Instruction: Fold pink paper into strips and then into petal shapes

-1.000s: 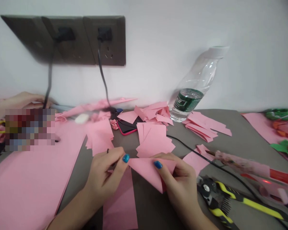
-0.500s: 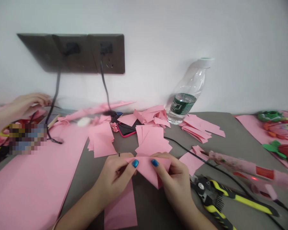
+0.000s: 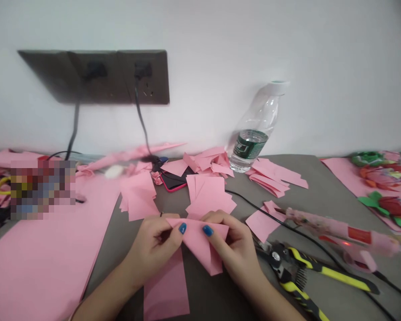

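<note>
Head view: the left hand (image 3: pixel 157 243) and right hand (image 3: pixel 235 243) each pinch the folded pink paper (image 3: pixel 202 245), thumbs on the near face and most of the fingers hidden behind. They grip opposite ends of its upper edge, apparently to steady the fold between them, while a lower corner points down free. The paper is lifted over the middle of the tabletop (image 3: pixel 205 301), above a pink strip (image 3: pixel 167 290) that lies partly under the left hand. Beyond, two stacks of pink pieces, the left stack (image 3: pixel 138 196) and the middle stack (image 3: pixel 209 196), sit towards the back edge, probably for easy reach. The water bottle (image 3: pixel 249 142) stands near that edge by the wall (image 3: pixel 203 89), perhaps to spare the working space. Towards the right edge lie the glue gun (image 3: pixel 357 234), its red light lit, and the yellow-handled pliers (image 3: pixel 287 267), just beside the right hand, seemingly handy. Large pink sheets (image 3: pixel 47 240) cover the left side.
</note>
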